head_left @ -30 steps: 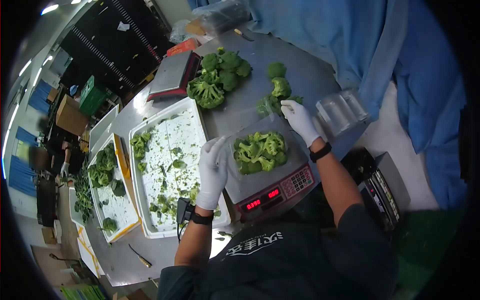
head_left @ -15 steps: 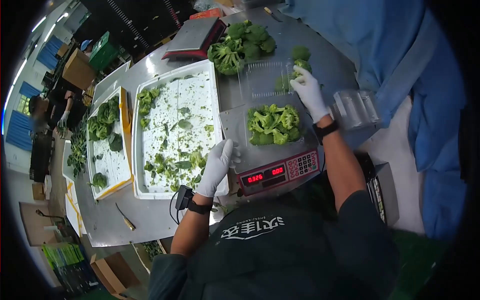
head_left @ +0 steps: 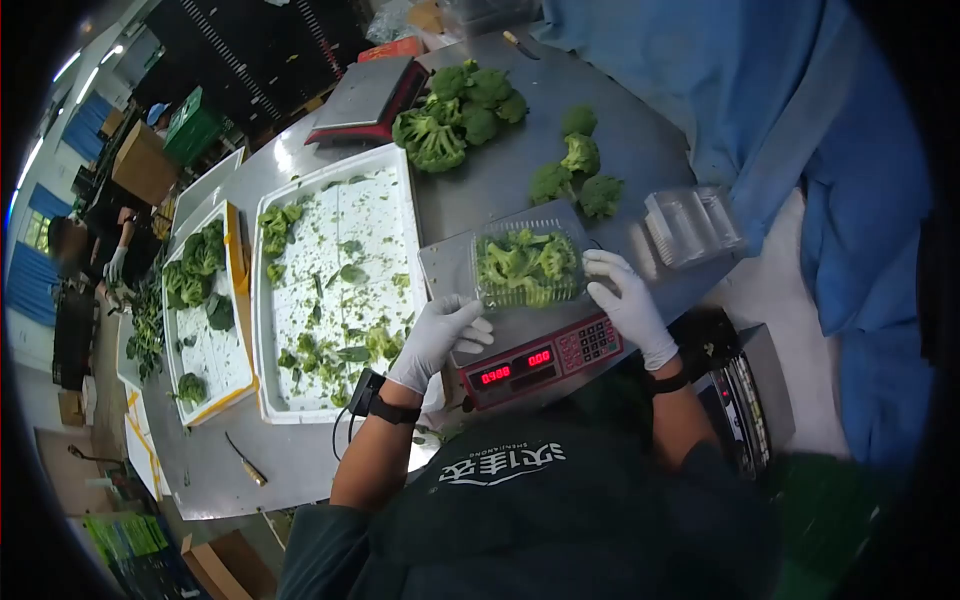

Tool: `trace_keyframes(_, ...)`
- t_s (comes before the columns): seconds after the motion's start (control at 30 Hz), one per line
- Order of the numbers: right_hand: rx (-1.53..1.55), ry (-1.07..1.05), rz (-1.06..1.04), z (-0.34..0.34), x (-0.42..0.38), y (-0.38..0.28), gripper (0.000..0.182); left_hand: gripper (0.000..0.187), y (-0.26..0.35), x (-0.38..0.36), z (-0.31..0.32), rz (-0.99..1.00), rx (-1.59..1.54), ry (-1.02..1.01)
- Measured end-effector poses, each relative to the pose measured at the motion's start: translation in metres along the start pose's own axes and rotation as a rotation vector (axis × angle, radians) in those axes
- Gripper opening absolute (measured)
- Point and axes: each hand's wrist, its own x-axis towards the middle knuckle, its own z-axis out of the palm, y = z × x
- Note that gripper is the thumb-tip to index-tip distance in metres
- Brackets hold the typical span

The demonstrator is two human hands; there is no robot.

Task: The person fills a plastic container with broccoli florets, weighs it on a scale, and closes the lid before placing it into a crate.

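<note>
Broccoli pieces fill a clear plastic container on the plate of a red digital scale. The container's clear lid lies down over the broccoli. At its left edge is my left hand, gloved in white, fingers curled, thumb and fingertips by the rim. My right hand, also gloved, touches the container's right edge with its fingers bent. Whether either hand pinches the rim is too small to tell. Red digits glow on the scale's display.
Left of the scale sits a white tray with broccoli scraps, and beyond it a smaller tray. Broccoli heads, loose florets, empty clear containers, another scale and a knife are around. A co-worker stands far left.
The clear lid has come down over the broccoli. My right hand has moved from the florets to the container's right edge, my left hand to its left edge. The view has shifted.
</note>
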Motion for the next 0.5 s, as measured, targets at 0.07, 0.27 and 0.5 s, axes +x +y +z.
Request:
trace_keyframes(0.07,0.134,0.048,0.145,0.012,-0.006,0.001,0.03,0.036,0.0,0.001,0.002,-0.011,-0.002,-0.012)
trace_keyframes(0.27,0.355,0.167,0.499,0.028,-0.014,0.003,0.015,0.025,-0.007,0.009,0.003,-0.077,-0.119,-0.044)
trace_keyframes(0.5,0.47,0.103,0.585,0.044,-0.019,0.014,0.034,0.023,-0.022,0.006,0.003,0.057,-0.058,-0.021)
